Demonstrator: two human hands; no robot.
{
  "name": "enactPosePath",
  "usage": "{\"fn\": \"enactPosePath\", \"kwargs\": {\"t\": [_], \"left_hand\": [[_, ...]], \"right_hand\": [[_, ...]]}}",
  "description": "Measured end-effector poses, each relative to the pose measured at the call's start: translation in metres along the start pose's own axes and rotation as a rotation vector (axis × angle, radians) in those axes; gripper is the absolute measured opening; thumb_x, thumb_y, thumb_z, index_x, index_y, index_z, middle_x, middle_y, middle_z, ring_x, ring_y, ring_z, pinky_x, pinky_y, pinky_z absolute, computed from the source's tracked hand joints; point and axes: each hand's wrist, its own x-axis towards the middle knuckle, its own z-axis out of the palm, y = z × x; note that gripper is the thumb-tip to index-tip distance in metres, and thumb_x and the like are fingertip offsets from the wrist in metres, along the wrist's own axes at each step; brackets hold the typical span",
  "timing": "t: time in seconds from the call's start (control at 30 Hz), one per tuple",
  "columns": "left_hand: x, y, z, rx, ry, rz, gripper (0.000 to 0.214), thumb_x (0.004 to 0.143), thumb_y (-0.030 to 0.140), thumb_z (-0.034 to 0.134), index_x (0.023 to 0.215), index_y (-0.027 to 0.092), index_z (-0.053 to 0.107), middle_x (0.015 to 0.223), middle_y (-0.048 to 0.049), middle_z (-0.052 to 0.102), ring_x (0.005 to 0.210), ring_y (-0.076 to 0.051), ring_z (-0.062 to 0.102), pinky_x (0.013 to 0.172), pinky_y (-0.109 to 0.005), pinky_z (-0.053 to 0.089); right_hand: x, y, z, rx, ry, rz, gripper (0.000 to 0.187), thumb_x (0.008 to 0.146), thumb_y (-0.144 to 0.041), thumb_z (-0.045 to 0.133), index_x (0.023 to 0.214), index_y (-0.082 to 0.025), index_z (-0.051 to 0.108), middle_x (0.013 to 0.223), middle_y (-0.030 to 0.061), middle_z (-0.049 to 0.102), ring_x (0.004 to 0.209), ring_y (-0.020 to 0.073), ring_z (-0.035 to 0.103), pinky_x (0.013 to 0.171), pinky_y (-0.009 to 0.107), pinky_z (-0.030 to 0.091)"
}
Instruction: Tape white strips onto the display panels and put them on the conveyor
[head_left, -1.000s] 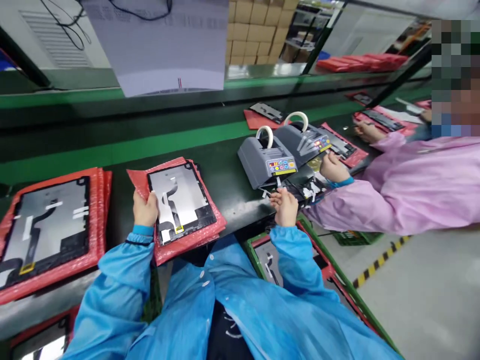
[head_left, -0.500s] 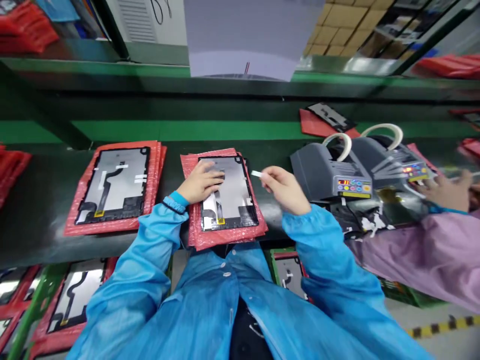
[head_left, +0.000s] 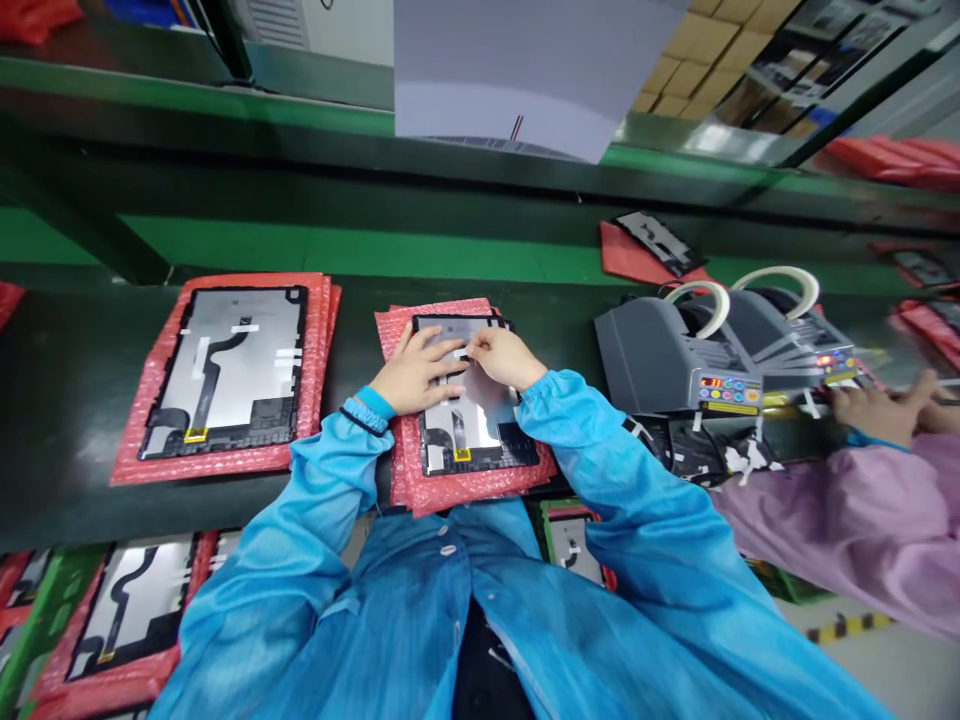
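A silver and black panel (head_left: 475, 420) lies on a stack of red bubble-wrap sheets (head_left: 466, 487) right in front of me. My left hand (head_left: 414, 370) rests flat on the panel's upper left, fingers spread. My right hand (head_left: 505, 357) meets it from the right, fingers curled and pressing a small strip of white tape onto the panel's upper part. The tape is mostly hidden under my fingertips. Blue sleeves cover both of my arms.
A second panel on red wrap (head_left: 229, 370) lies to the left. Two grey tape dispensers (head_left: 675, 365) stand to the right, where a co-worker's hand (head_left: 881, 412) in a pink sleeve reaches. More panels sit in green crates (head_left: 112, 620) below the bench.
My right hand has carried the tape strip from the dispenser to the panel and now presses it down. My left hand moved from the sheet's edge onto the panel.
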Motion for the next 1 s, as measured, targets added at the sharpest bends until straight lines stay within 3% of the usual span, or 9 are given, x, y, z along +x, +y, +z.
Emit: {"fn": "enactPosePath", "kwargs": {"t": [0.23,0.4,0.5,0.57,0.67,0.77,0.87,0.93,1.0], "left_hand": [[-0.001,0.001,0.000,-0.013,0.003,-0.001,0.051,0.085,0.060,0.049,0.124,0.029,0.062,0.142,-0.0042,0.049,0.134,-0.034,0.029,0.113,-0.063,0.004],[0.000,0.000,0.000,-0.013,-0.008,-0.006,0.050,0.085,0.059,0.050,0.123,0.029,0.062,0.142,-0.0042,0.049,0.134,-0.035,0.028,0.112,-0.064,0.004],[0.000,0.001,-0.001,-0.004,-0.018,-0.010,0.049,0.086,0.058,0.050,0.124,0.029,0.062,0.143,-0.0045,0.049,0.135,-0.035,0.028,0.112,-0.064,0.004],[0.000,0.001,-0.001,0.005,-0.021,-0.016,0.048,0.086,0.056,0.050,0.123,0.029,0.062,0.143,-0.0037,0.048,0.135,-0.034,0.029,0.112,-0.063,0.004],[0.001,0.002,-0.003,0.006,-0.021,-0.031,0.052,0.086,0.056,0.050,0.129,0.027,0.057,0.143,-0.0045,0.048,0.134,-0.034,0.030,0.113,-0.061,0.007],[0.002,0.001,-0.004,-0.002,-0.016,-0.037,0.060,0.085,0.056,0.049,0.135,0.023,0.051,0.141,-0.0064,0.050,0.132,-0.034,0.032,0.113,-0.059,0.012],[0.004,-0.004,-0.001,0.001,0.030,-0.028,0.056,0.083,0.057,0.049,0.128,0.025,0.058,0.137,-0.0060,0.054,0.130,-0.035,0.036,0.112,-0.058,0.016],[0.007,-0.011,0.002,-0.016,0.077,-0.017,0.052,0.081,0.058,0.050,0.123,0.028,0.062,0.132,-0.0059,0.058,0.128,-0.035,0.039,0.111,-0.058,0.019],[0.010,-0.016,0.005,-0.037,0.107,-0.006,0.050,0.080,0.058,0.050,0.118,0.030,0.064,0.129,-0.0055,0.061,0.127,-0.034,0.041,0.110,-0.058,0.022]], "right_hand": [[-0.003,-0.015,-0.006,-0.247,-0.035,0.021,0.022,0.083,-0.017,0.050,0.085,-0.014,0.072,0.087,0.0103,0.072,0.084,0.0186,0.065,0.076,0.024,0.045],[-0.002,-0.023,-0.007,-0.321,-0.078,0.027,0.024,0.086,-0.029,0.055,0.081,-0.012,0.071,0.087,0.0141,0.071,0.088,0.0230,0.066,0.078,0.028,0.046],[0.005,-0.025,-0.009,-0.341,-0.052,0.065,0.030,0.081,-0.042,0.064,0.075,-0.013,0.070,0.083,0.0144,0.070,0.087,0.0251,0.066,0.076,0.031,0.047],[0.006,-0.020,-0.014,-0.359,0.039,0.133,0.037,0.070,-0.050,0.073,0.069,-0.014,0.068,0.077,0.0140,0.069,0.085,0.0260,0.066,0.073,0.032,0.047],[-0.013,0.010,-0.028,-0.242,0.202,0.163,0.043,0.062,-0.055,0.076,0.054,-0.016,0.061,0.059,0.0081,0.062,0.072,0.0218,0.064,0.065,0.029,0.046],[-0.064,0.066,-0.039,0.182,0.349,0.137,0.050,0.073,-0.061,0.063,0.049,-0.018,0.056,0.041,0.0001,0.048,0.047,0.0122,0.051,0.049,0.024,0.038],[-0.129,0.124,-0.042,0.649,0.677,0.303,0.050,0.072,-0.065,0.061,0.056,-0.018,0.054,0.037,-0.0051,0.041,0.034,0.0065,0.035,0.036,0.021,0.027],[-0.159,0.151,-0.043,0.861,0.893,0.439,0.048,0.069,-0.063,0.064,0.058,-0.018,0.052,0.038,-0.0063,0.041,0.033,0.0053,0.035,0.033,0.018,0.025],[-0.170,0.168,-0.048,1.005,1.000,0.520,0.044,0.069,-0.058,0.068,0.062,-0.017,0.052,0.043,-0.0050,0.048,0.035,0.0052,0.041,0.032,0.016,0.027]]}}
